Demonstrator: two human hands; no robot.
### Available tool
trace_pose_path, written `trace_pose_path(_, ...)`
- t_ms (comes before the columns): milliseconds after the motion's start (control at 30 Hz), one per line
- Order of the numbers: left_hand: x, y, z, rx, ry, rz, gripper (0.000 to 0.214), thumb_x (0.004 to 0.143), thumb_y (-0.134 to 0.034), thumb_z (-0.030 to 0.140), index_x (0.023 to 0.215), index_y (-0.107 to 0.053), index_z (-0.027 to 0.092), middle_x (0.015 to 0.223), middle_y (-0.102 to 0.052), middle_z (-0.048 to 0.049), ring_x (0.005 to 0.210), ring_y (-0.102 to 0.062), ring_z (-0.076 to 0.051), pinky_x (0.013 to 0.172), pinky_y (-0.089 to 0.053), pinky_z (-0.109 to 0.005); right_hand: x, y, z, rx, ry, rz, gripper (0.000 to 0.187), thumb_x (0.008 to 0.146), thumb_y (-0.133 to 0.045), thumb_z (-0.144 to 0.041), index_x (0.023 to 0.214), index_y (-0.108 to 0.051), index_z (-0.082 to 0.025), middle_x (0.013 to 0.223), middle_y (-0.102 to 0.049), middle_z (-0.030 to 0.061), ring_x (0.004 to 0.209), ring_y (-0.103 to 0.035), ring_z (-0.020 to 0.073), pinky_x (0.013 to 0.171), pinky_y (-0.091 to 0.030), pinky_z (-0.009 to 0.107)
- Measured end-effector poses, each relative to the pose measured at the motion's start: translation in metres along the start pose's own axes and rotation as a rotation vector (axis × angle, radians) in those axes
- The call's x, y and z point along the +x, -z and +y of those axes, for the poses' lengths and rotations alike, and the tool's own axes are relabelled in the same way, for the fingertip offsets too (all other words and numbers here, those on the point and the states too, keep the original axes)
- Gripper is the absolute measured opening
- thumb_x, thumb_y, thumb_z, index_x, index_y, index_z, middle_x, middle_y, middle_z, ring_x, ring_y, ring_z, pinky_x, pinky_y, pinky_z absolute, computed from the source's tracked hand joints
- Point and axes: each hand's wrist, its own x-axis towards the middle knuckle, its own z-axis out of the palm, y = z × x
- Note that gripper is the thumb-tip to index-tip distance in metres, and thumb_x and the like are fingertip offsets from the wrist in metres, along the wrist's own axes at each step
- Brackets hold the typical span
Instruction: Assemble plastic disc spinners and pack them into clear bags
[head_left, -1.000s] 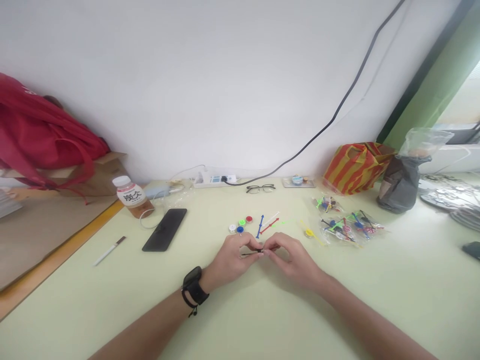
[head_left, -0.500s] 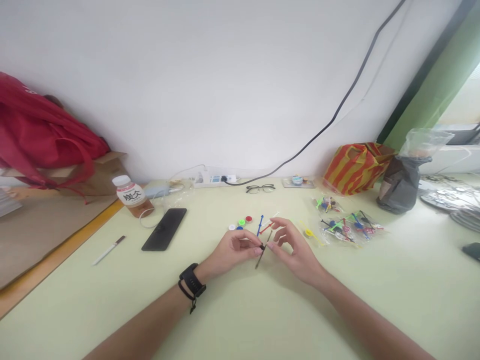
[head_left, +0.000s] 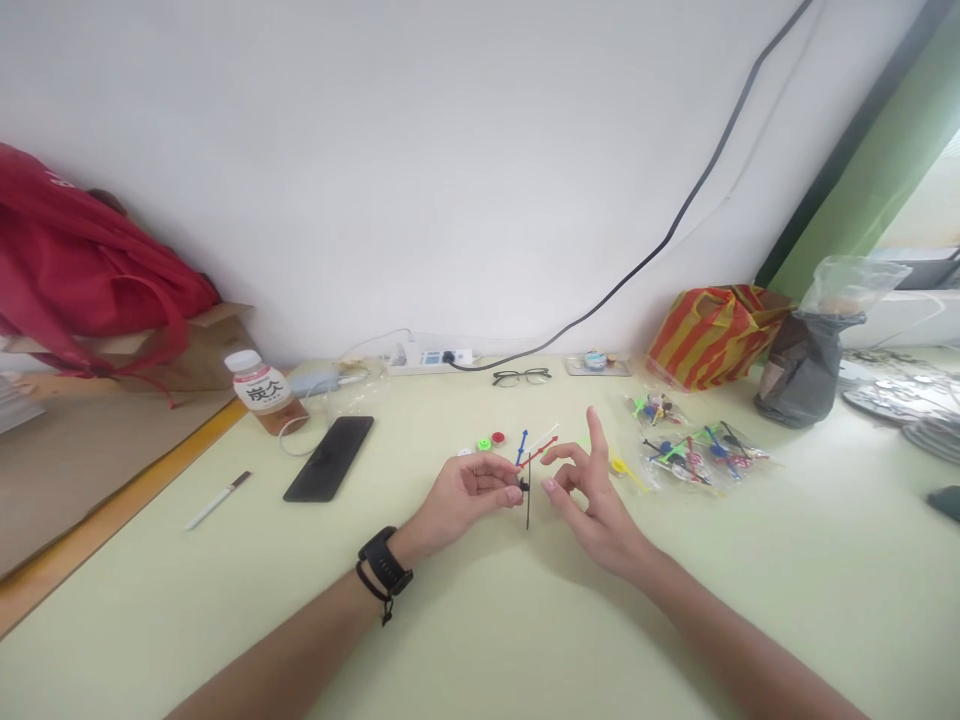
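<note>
Pale green desk (head_left: 480, 640) against a white wall (head_left: 420, 180). Just above the desk's middle, a person's left hand (head_left: 472, 492) pinches a small black spinner (head_left: 525, 485) between thumb and fingers; its thin arrow stands almost upright in view, just beyond the fingers. Near it, apart from the spinner, the right hand (head_left: 604, 510) holds nothing, its index finger raised and the other fingers loosely curled. Behind the hands lie a blue arrow (head_left: 523, 447), a red arrow (head_left: 541, 451) and a white arrow (head_left: 547, 435), with a green disc (head_left: 484, 445) and a red disc (head_left: 498, 439) to their left. Farther right are a yellow spinner (head_left: 619, 467) and clear bags of colourful spinners (head_left: 705, 458). Eyeglasses (head_left: 521, 377) rest near the wall; a dark phone (head_left: 328, 460) and a bottle (head_left: 264, 392) are at left.
</note>
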Motion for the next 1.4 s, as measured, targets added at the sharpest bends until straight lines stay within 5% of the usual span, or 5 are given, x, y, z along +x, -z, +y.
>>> trace_pose_path(100,0.0,0.0,-0.001,-0.012,0.005,0.0,0.032,0.078,-0.089,0.029,0.101,-0.074,0.013,0.089,-0.077,-0.0069,0.083,-0.075,-0.018,0.085,-0.061,-0.032,0.003,0.006,-0.003,0.071,-0.064,-0.139,0.027,0.103,-0.047,-0.04,0.097,-0.065,-0.022,0.084,-0.061,0.0024,0.064,-0.051,0.0151,0.063,-0.045,0.031)
trace_pose_path(200,0.0,0.001,-0.002,-0.013,0.004,0.016,0.032,0.078,-0.089,0.029,0.1,-0.074,0.013,0.087,-0.078,-0.0071,0.081,-0.075,-0.018,0.082,-0.062,-0.033,0.005,0.011,-0.003,0.201,-0.12,-0.28,0.057,0.104,-0.042,-0.042,0.051,-0.036,-0.022,0.052,-0.038,-0.0022,0.052,-0.037,0.0135,0.055,-0.033,0.031)
trace_pose_path(933,0.0,-0.001,-0.003,-0.049,0.022,0.0,0.034,0.08,-0.087,0.032,0.104,-0.073,0.013,0.091,-0.078,-0.0077,0.085,-0.077,-0.021,0.087,-0.062,-0.037,0.003,0.002,-0.001,-0.107,-0.017,-0.056,0.016,0.099,-0.059,-0.037,0.105,-0.063,-0.023,0.077,-0.062,0.0014,0.068,-0.057,0.0167,0.062,-0.049,0.03)
trace_pose_path(1133,-0.001,-0.001,0.003,-0.037,0.076,0.015,0.036,0.079,-0.087,0.035,0.103,-0.075,0.012,0.087,-0.078,-0.0078,0.08,-0.077,-0.02,0.082,-0.062,-0.034,-0.005,0.002,0.004,-0.261,0.147,-0.103,0.051,0.101,-0.052,-0.029,0.151,-0.039,-0.03,0.095,-0.062,0.0023,0.067,-0.054,0.0156,0.067,-0.049,0.032)
trace_pose_path(1400,0.0,-0.001,0.001,-0.035,0.077,0.042,0.038,0.077,-0.089,0.037,0.101,-0.075,0.011,0.087,-0.078,-0.0089,0.077,-0.077,-0.02,0.081,-0.062,-0.033,0.001,0.009,0.008,-0.205,0.039,-0.049,0.049,0.106,-0.039,-0.039,0.059,-0.033,-0.023,0.057,-0.033,-0.0034,0.053,-0.037,0.014,0.053,-0.032,0.031)
